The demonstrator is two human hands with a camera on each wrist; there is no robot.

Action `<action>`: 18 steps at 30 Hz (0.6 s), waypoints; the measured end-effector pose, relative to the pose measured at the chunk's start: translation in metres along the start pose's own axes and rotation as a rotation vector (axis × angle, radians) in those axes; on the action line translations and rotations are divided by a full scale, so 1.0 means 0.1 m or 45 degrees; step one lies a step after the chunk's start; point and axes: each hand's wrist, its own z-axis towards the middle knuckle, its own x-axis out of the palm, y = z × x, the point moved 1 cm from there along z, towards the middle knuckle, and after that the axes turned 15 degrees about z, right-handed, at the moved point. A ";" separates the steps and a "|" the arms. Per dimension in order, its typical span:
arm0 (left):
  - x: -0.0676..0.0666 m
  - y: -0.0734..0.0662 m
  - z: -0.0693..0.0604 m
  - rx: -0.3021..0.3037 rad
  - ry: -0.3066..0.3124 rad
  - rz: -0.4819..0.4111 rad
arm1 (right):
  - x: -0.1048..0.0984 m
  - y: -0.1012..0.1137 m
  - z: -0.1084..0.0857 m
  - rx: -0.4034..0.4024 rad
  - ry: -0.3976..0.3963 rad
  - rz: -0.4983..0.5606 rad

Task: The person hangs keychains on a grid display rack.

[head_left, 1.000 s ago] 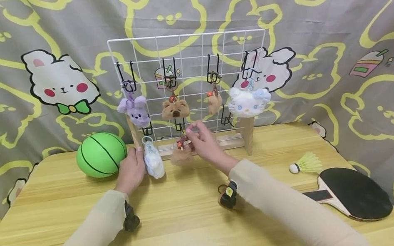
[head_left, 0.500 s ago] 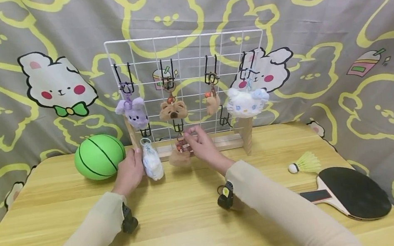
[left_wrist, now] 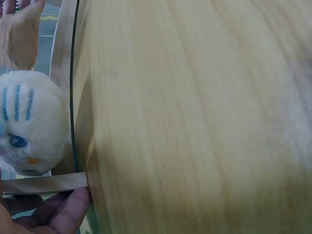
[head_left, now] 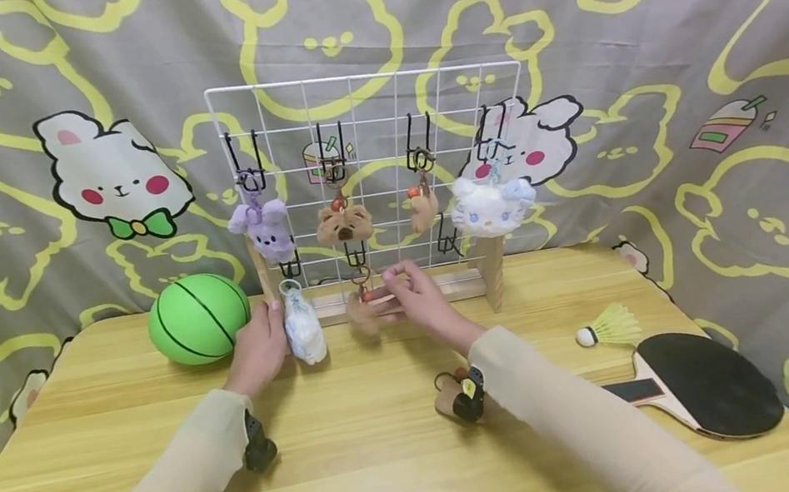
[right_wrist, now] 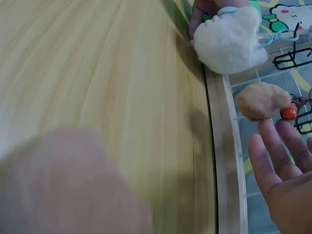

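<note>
My left hand (head_left: 259, 345) grips the left wooden post (left_wrist: 48, 183) of a white wire grid rack (head_left: 348, 78). Beside it hangs a white plush keychain (head_left: 304, 326) from a lower hook. My right hand (head_left: 423, 302) is at the lower middle hook, next to a small brown plush keychain (head_left: 364, 314) with an orange bead. In the right wrist view its fingers (right_wrist: 278, 151) are extended, fingertips at or touching the brown plush (right_wrist: 263, 101). The thumb is mostly out of that view. Another brown plush keychain (head_left: 450, 400) shows by the right wrist camera, partly hidden.
On upper hooks hang a purple plush (head_left: 264, 231), a brown bear plush (head_left: 344, 225), a small brown plush (head_left: 423, 212) and a white cat plush (head_left: 491, 205). A green ball (head_left: 198, 318) sits left; a shuttlecock (head_left: 609, 327) and paddle (head_left: 709, 384) lie right.
My right fingers have come away from the keychain's ring and shifted slightly right and down. The ring now hangs at the lower middle hook and the plush has swung. My left hand stays put.
</note>
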 end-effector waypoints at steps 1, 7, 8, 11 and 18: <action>0.00 0.00 0.00 0.001 -0.004 0.005 | -0.03 0.00 -0.01 0.003 0.007 -0.010; 0.00 0.00 0.00 0.004 -0.018 0.014 | -0.24 -0.01 -0.13 0.012 0.119 -0.180; 0.00 0.00 0.00 0.003 -0.016 0.012 | -0.28 -0.01 -0.16 0.014 0.155 -0.241; 0.01 0.01 0.00 0.004 -0.013 0.011 | -0.41 0.00 -0.26 0.007 0.310 -0.463; 0.00 0.01 0.01 0.006 -0.003 0.006 | -0.62 0.01 -0.50 0.068 0.629 -0.853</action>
